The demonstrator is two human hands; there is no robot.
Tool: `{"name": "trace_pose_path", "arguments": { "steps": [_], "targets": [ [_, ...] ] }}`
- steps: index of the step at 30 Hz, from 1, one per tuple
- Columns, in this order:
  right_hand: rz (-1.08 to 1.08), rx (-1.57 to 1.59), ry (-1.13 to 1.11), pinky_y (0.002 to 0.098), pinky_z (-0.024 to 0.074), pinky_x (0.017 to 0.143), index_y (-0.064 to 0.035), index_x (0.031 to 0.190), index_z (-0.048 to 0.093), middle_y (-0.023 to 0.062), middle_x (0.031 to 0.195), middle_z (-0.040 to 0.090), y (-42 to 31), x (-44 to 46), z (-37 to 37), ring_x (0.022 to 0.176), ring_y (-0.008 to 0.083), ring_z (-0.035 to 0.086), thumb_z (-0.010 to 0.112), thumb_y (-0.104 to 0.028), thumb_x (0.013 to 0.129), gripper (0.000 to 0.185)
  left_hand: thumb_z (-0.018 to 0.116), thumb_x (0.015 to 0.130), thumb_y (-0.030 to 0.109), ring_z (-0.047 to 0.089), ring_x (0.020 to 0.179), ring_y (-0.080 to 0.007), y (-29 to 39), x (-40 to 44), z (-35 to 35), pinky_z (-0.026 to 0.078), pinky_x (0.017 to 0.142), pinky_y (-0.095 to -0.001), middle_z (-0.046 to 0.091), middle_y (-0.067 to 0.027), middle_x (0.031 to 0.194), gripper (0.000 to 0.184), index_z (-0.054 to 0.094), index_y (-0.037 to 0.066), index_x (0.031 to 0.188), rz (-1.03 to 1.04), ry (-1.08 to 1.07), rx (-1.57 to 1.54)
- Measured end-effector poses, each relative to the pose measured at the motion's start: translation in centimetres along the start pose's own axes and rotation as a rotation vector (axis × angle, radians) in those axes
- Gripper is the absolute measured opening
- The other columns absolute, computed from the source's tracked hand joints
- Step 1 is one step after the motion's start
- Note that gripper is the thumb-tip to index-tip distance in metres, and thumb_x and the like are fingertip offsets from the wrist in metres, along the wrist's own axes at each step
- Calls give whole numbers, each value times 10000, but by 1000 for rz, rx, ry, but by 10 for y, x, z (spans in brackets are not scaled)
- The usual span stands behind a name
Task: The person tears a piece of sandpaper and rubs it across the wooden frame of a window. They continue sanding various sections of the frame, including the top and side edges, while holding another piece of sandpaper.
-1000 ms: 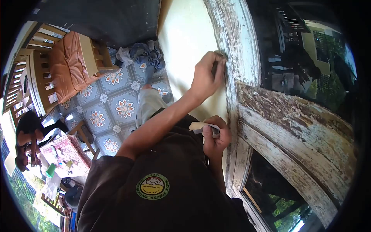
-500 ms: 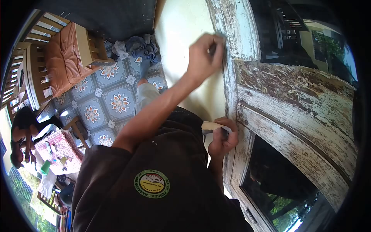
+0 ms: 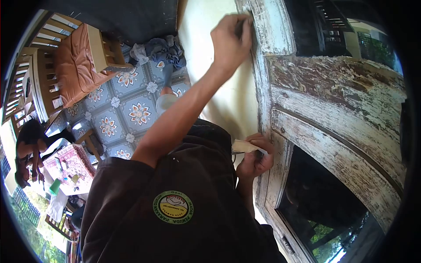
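Note:
My left hand [image 3: 230, 41] is closed, fingers and thumb curled against the edge of the weathered wooden frame [image 3: 274, 28]. Something dark shows between the thumb and fingers, too hidden to name. Lower down, my right hand [image 3: 254, 164] is closed on a folded beige piece of sandpaper [image 3: 244, 146], near the lower part of the frame. White paint is flaking off the wooden panel [image 3: 324, 109] to the right, and brown wood shows through it.
Dark glass panes [image 3: 322, 188] are set in the wood. A pale wall [image 3: 206, 26] adjoins the frame. Crumpled cloth [image 3: 164, 52] lies on the patterned tile floor [image 3: 139, 113]. At left are a cushioned wooden chair [image 3: 81, 65], a low table [image 3: 70, 171] and a seated person [image 3: 30, 151].
My left hand has moved up along the frame edge, away from my body. My right hand has turned slightly, still holding the sandpaper. The view has shifted a little.

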State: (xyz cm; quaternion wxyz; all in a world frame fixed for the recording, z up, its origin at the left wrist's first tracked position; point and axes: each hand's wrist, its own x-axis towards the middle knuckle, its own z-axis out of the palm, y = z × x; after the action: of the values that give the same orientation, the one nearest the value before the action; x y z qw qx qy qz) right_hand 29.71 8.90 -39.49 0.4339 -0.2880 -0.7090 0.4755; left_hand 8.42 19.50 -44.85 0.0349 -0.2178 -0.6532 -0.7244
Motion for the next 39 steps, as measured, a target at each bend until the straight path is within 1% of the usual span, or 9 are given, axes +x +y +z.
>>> {"name": "trace_pose_path", "arguments": {
  "steps": [4, 8, 13, 23, 27, 28, 31, 35, 39],
  "targets": [
    [51, -91, 19, 315, 439, 624, 19, 941, 509, 130, 779, 540, 3, -2, -9, 694, 208, 531, 547, -60, 826, 145, 623, 855, 27, 614, 722, -67, 37, -89, -36, 493, 624, -222, 677, -93, 799, 68, 627, -36, 880, -219, -297, -126],
    [4, -41, 52, 306, 440, 606, 37, 929, 541, 138, 751, 578, 4, 8, -2, 667, 208, 548, 586, -66, 838, 145, 609, 868, 28, 611, 748, -64, 30, -100, -31, 491, 634, -214, 679, -88, 818, 83, 619, -54, 870, -287, -301, -205],
    [6, -16, -6, 303, 441, 606, 32, 922, 544, 136, 749, 579, 0, 7, -1, 664, 201, 549, 583, -49, 830, 129, 643, 856, 67, 600, 743, -48, 7, -38, -3, 479, 654, -194, 692, -79, 817, 154, 648, -84, 886, -360, -28, -227],
    [62, -31, -3, 304, 439, 638, 30, 941, 548, 131, 787, 586, 6, 5, -2, 699, 202, 546, 585, -47, 829, 141, 640, 871, 67, 487, 645, 3, 49, -114, -33, 388, 540, -153, 606, 20, 720, 124, 650, -56, 879, -751, -237, -423],
    [5, -3, -35, 304, 438, 616, 29, 945, 544, 132, 783, 582, 4, 12, 1, 677, 199, 542, 581, -53, 838, 139, 640, 869, 66, 490, 655, 0, 37, -95, -18, 395, 548, -159, 611, 13, 737, 127, 654, -59, 884, -650, -112, -365],
    [-19, 13, -38, 303, 438, 606, 29, 946, 543, 135, 779, 582, 4, 12, 1, 669, 199, 541, 578, -51, 841, 137, 638, 845, 76, 504, 624, -28, 28, -80, -7, 427, 532, -207, 625, -27, 686, 137, 653, -60, 843, -526, 8, -353],
    [-42, 16, -35, 302, 438, 591, 29, 940, 542, 139, 767, 580, 4, 9, -1, 654, 197, 540, 577, -50, 841, 131, 637, 825, 84, 571, 649, -67, 15, -30, 8, 460, 577, -227, 671, -102, 714, 186, 656, -96, 866, -494, 108, -357],
    [-18, -5, -13, 300, 438, 589, 29, 932, 539, 143, 754, 577, 3, -3, -5, 648, 196, 540, 580, -44, 835, 129, 622, 839, 80, 578, 661, -76, 3, -17, 9, 468, 593, -229, 676, -111, 729, 181, 651, -97, 863, -450, 75, -330],
    [67, -44, -10, 310, 431, 626, 10, 949, 499, 126, 761, 529, 3, -3, -10, 711, 215, 535, 561, -99, 822, 179, 641, 833, 33, 589, 710, -64, 39, -85, -11, 483, 631, -226, 674, -90, 789, 96, 642, -63, 824, -630, -53, -458]
  ]
}}
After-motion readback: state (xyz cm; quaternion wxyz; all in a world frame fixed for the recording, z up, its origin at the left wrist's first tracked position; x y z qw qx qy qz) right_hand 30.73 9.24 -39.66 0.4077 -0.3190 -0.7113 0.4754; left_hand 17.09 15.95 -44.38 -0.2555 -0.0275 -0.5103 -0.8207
